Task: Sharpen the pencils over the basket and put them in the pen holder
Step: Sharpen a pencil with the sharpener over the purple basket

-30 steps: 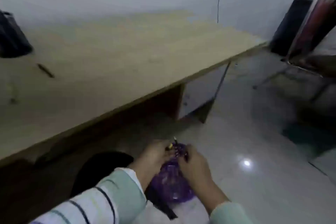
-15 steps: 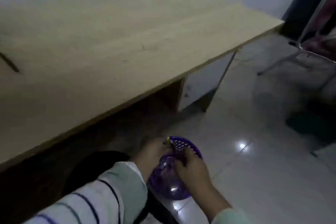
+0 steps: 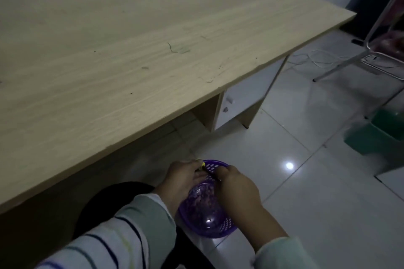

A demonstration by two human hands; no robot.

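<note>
Left hand: the left hand point(image 3: 182, 178) is over the basket's near-left rim, fingers curled and pinched on a small yellow piece point(image 3: 202, 164) at the pencil's far end; whether that piece is a sharpener or the pencil's own end cannot be told
Right hand: the right hand point(image 3: 238, 188) is over the basket's right side, fingers closed round the pencil's shaft, knuckles up
Pencil: a thin dark pencil point(image 3: 211, 174) bridges the narrow gap between the two hands, running from the yellow piece down and right into the right hand's grip, directly above the basket
Basket: a round purple basket point(image 3: 215, 228) with perforated walls stands on the floor just past the desk's front edge; its far rim shows between the hands, its near wall shows below them; mottled bits cover its inside, too blurred to name
Desk: a pale wood-grain desk point(image 3: 135, 46) fills the upper left, its front edge running diagonally above the hands, its right corner near the chair
Floor: glossy white tiles point(image 3: 317, 192) with one bright light reflection to the right of the basket
Sleeves: pale striped sleeve point(image 3: 122, 240) on the left arm, plain pale cuff on the right
Chair: a metal-framed chair point(image 3: 380, 54) at the right edge, well apart from the basket
Green bin: a green container point(image 3: 378, 132) on the floor at far right
</note>
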